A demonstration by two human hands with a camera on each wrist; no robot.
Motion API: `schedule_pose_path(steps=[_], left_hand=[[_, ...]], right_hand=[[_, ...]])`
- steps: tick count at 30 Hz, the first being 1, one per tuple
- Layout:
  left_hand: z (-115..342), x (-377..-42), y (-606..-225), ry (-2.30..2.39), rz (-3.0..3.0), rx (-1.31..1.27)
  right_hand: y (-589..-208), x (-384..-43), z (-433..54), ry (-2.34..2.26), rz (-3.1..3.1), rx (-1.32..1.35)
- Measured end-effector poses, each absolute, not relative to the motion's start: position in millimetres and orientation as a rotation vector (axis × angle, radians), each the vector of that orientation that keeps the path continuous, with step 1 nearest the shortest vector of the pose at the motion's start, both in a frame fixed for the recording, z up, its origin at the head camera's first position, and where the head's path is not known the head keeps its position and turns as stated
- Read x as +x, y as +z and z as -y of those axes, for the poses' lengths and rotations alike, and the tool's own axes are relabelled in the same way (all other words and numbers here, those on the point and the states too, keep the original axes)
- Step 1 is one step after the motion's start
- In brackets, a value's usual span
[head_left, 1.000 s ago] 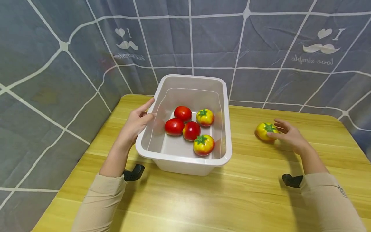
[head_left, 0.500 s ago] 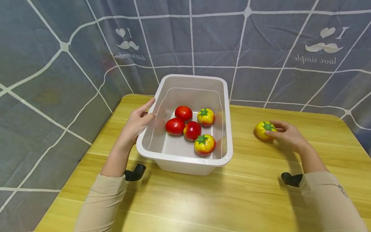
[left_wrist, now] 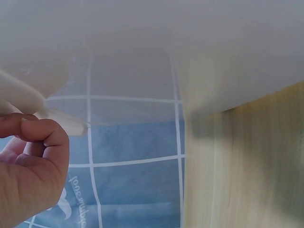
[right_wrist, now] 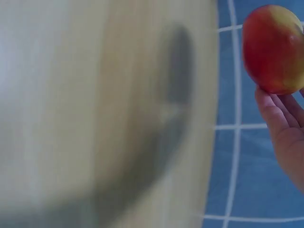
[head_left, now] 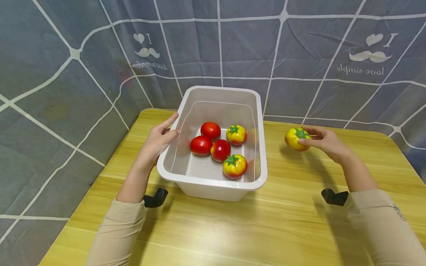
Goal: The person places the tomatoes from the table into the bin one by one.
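Note:
My left hand grips the left rim of a light grey plastic bin, thumb over the edge and fingers outside; the left wrist view shows those fingers curled at the rim. Inside the bin lie several toy fruits: red tomatoes such as one at the left, and yellow-red tomatoes with green leaf tops, one near the front. To the right of the bin, my right hand pinches another yellow-red tomato between thumb and fingers, above the table. Its red underside shows in the right wrist view.
A wooden table carries the bin. Behind and to the left hangs a grey-blue curtain with white grid lines, close to the table's back edge. Black wrist mounts stick out below both wrists.
My right hand has closed on the yellow-red tomato and lifted it off the table, slightly to the left. The left hand and the bin stay in place.

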State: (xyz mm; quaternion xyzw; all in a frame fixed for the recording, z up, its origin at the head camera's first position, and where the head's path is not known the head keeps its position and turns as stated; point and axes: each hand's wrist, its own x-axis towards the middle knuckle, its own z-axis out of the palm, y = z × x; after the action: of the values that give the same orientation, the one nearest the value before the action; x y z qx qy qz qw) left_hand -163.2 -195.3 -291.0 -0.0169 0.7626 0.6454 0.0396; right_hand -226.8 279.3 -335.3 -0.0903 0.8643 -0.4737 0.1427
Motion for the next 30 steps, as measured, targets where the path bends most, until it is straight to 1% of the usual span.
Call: schedule_pose_path(steps=[9, 18, 23, 30], left_hand=[[193.2, -163.2, -292.8, 1.978, -2.335, -0.051], [196.1, -164.0, -288.9, 1.957, -2.364, -0.029], [196.8, -163.2, -288.1, 1.956, -2.35, -0.043], [195.8, -162.1, -290.3, 1.951, -2.358, -0.041]], right_hand=[[-290.0, -230.7, -261.6, -1.37, -2.473, -0.269], [-243.7, -233.2, -228.5, -1.401, -2.453, -0.42], [-232.3, -230.6, -207.5, -1.434, -2.431, -0.517], [-232.9, -224.6, -179.9, -1.414, -2.354, -0.637]])
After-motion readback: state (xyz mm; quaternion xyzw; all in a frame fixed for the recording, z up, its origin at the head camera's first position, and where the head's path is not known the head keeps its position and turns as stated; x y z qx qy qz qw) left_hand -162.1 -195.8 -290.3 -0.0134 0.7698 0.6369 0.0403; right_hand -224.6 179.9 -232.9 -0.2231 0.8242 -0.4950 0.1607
